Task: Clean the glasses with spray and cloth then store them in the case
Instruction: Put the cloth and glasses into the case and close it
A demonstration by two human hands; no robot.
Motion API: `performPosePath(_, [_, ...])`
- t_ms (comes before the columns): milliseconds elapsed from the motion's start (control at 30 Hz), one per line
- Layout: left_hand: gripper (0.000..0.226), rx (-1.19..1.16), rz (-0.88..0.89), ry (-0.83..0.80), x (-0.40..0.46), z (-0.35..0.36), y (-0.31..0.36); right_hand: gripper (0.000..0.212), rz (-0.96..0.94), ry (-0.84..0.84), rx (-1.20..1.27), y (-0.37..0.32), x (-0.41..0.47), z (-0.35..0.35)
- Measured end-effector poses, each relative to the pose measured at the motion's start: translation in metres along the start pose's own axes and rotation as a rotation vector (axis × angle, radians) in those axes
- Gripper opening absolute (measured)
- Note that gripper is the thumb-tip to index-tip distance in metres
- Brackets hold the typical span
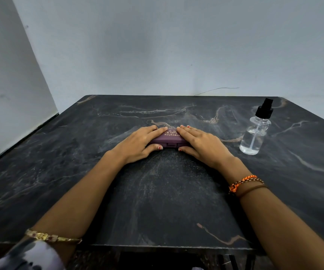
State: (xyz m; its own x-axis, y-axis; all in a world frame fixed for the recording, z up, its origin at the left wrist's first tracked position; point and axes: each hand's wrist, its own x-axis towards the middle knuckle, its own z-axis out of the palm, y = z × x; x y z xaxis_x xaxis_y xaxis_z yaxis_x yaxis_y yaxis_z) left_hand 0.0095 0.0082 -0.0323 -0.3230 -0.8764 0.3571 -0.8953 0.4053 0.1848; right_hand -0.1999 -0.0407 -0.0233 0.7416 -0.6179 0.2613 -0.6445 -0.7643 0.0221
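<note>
1. Position of the case: the purple glasses case [168, 138] lies closed on the dark marble table [169, 191], near the middle and toward the far side. Gold lettering shows on its lid between the two hands. A small latch faces the person on the front edge.
2. Left hand [139, 142]: the fingers lie nearly straight across the left half of the lid and the thumb rests against the front edge. The hand presses on the case rather than wrapping round it.
3. Right hand [198, 142]: it mirrors the left, with flat fingers on the right half of the lid and the thumb at the front edge beside the latch.
4. Spray bottle [255, 131]: clear, with a black pump top, partly filled. It stands upright to the right, well apart from the case, and is untouched.
5. Not visible: the glasses and the cloth. Whether they are inside the case cannot be determined.
6. Step in hand, as a judgement: either opening the case at the start or pressing it shut at the end. The view does not settle which.
7. Next move, if opening: thumbs release the front latch while the fingers steady the lid, then lift the lid on its rear hinge.
</note>
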Motion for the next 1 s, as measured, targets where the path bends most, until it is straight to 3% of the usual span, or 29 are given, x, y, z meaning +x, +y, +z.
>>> performPosePath(367, [0.054, 0.038, -0.003, 0.014, 0.000, 0.004, -0.001, 0.060, 0.006, -0.037, -0.092, -0.004, -0.001, 0.000])
performPosePath(600, [0.060, 0.009, -0.079, 0.002, -0.005, 0.005, 0.002, 0.060, 0.052, 0.038, 0.087, -0.005, -0.004, 0.002])
performPosePath(800, [0.073, 0.020, -0.203, 0.128, -0.016, -0.003, 0.011, 0.077, 0.121, 0.114, 0.102, -0.009, -0.018, -0.001])
performPosePath(1000, [0.077, 0.067, -0.205, 0.239, -0.028, -0.006, 0.024, 0.086, 0.164, 0.187, 0.031, -0.015, -0.030, -0.002])
